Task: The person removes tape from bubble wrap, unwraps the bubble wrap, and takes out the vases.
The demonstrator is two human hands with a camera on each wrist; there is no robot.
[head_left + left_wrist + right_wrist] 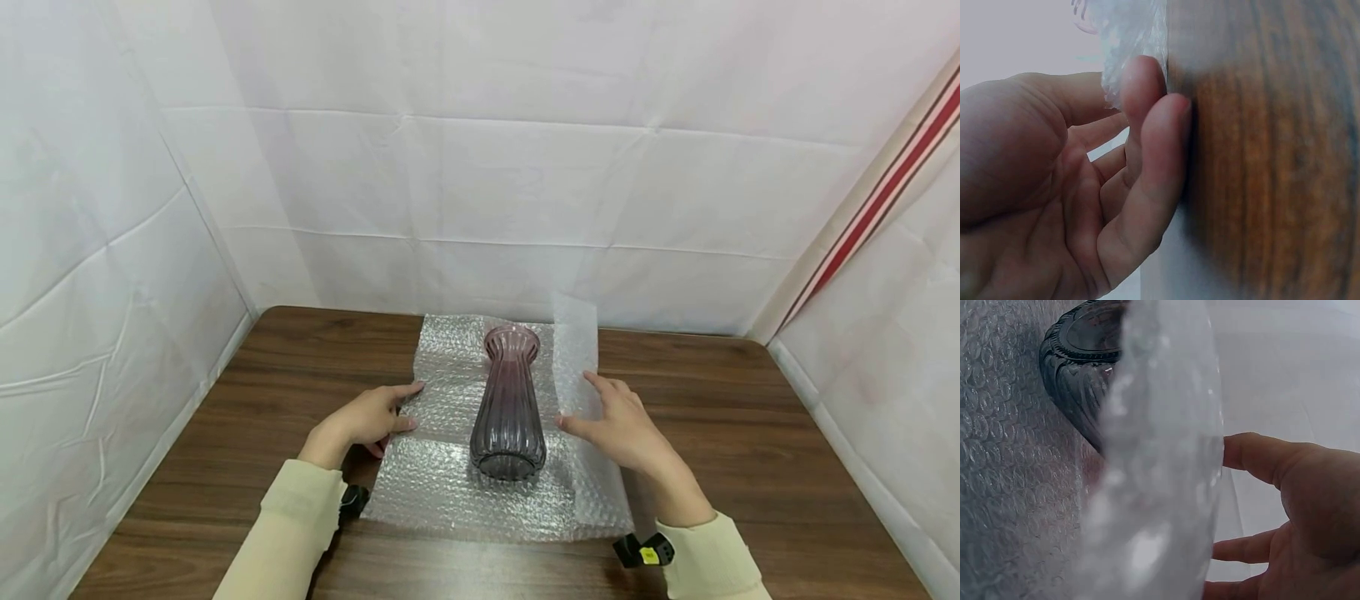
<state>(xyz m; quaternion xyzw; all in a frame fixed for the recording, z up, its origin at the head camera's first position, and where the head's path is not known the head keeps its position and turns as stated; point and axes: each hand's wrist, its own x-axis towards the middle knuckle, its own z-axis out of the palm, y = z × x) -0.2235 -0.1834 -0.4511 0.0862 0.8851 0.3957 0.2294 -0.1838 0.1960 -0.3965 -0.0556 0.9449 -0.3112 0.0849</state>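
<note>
A ribbed glass vase (pixel 509 408), pinkish at its flared mouth and dark grey toward its base, lies on a sheet of clear bubble wrap (pixel 442 487). Its base points to the front of the table. On the left, my left hand (pixel 366 415) holds the wrap's edge, thumb above and curled fingers (pixel 1163 131) low by the tabletop. My right hand (pixel 622 423) touches the outer side of the raised right flap (pixel 1154 450) with thumb and extended fingers. That flap leans inward and hides part of the vase in the right wrist view.
Beneath everything is a dark wood-grain table (pixel 750 433). White cloth sheets (pixel 525 183) hang behind and at both sides, with a red-striped band (pixel 873 208) at the right corner. A black wrist camera (pixel 645 552) sits by the right cuff.
</note>
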